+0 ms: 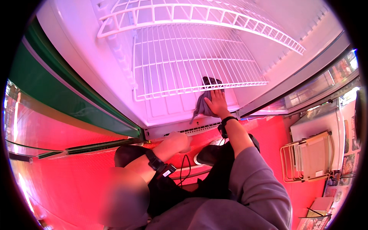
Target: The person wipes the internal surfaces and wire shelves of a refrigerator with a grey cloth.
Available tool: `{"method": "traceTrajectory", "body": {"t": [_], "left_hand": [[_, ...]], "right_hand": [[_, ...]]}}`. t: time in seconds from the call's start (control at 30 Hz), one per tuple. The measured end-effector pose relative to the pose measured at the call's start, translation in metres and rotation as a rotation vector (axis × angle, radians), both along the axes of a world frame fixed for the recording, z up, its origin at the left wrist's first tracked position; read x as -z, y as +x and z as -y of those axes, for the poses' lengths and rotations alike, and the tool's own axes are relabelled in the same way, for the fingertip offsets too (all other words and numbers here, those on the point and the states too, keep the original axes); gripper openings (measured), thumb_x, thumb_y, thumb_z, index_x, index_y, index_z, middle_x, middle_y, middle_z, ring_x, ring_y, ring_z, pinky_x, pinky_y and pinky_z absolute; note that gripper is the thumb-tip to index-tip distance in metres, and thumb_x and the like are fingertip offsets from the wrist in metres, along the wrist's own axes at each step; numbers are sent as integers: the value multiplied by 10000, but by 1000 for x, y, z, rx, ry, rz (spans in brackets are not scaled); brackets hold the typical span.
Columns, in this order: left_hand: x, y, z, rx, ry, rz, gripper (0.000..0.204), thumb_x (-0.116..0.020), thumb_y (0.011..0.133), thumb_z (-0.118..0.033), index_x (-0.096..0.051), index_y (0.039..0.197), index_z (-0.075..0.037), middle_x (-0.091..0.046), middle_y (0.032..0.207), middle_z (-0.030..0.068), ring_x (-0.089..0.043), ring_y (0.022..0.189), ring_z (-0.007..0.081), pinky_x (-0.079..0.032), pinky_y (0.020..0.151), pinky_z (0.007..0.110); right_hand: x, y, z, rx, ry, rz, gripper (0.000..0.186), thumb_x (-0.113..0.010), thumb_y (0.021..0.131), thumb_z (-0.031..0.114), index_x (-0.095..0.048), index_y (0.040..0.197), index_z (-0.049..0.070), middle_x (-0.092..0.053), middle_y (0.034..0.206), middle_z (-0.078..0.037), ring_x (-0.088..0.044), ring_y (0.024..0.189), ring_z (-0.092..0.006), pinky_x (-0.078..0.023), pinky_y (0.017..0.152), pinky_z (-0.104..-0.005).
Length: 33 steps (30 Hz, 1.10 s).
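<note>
A white upright refrigerator cabinet (153,122) stands open in front of me, fitted with wire shelves. My right hand (217,102) reaches to its floor below the lower wire shelf (195,59). It presses on a dark grey cloth (205,105), fingers stretched over it and thumb out to the side. Part of the cloth lies behind the shelf's front rail, and one end hangs toward the cabinet's front edge. Lower and to the left, my left hand (180,142) is loosely closed near my knee, outside the cabinet. Nothing shows in its fingers, though the palm is hidden.
An upper wire shelf (199,15) juts out overhead. A green-framed door (65,80) stands open at left, a glass door (314,82) at right. A folded chair (312,157) leans at right on the red floor (69,191). A black cable (188,168) loops between my legs.
</note>
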<state>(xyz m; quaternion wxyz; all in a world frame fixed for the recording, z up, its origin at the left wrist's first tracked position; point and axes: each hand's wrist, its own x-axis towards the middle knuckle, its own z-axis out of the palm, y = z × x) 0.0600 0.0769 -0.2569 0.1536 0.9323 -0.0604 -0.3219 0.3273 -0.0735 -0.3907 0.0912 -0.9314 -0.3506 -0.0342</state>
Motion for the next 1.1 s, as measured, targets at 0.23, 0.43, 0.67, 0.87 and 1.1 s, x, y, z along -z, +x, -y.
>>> {"method": "traceTrajectory", "body": {"t": [0.23,0.43,0.67,0.87,1.1], "left_hand": [[-2,-12,7,76,-100,115,336,-628,841,-327,-653,1043,-60,-695,839,164,-676,830,385,-526,744,500],[-10,-24,16,99,-230,308,237,-683,784,-263,-649,897,-57,-647,701,144,-655,716,358,-473,680,496],[5,-28,19,96,-262,384,141,-629,770,-192,-640,822,-62,-633,650,136,-634,630,354,-433,662,495],[-6,-23,32,139,-137,159,250,-648,812,-230,-656,1009,-77,-670,824,141,-657,792,316,-451,766,439],[-4,-17,30,162,-94,8,283,-625,858,-274,-647,1057,-75,-682,893,136,-646,919,322,-444,842,434]], "right_hand": [[6,2,-8,17,-35,55,768,-425,951,583,-343,1486,38,-325,1537,-211,-266,1447,-365,-183,1182,-527],[12,18,-7,23,-97,86,769,-358,975,589,-327,1499,27,-325,1546,-207,-244,1458,-368,-136,1201,-503],[1,25,-24,17,-71,-19,741,-376,972,573,-305,1518,77,-258,1580,-203,-194,1482,-356,-136,1201,-506],[16,41,-29,8,-51,132,701,-457,955,524,-385,1466,48,-308,1549,-231,-267,1444,-402,-210,1178,-521],[30,64,-42,-39,119,341,669,-506,942,515,-477,1393,22,-433,1457,-262,-401,1360,-428,-315,1121,-527]]}}
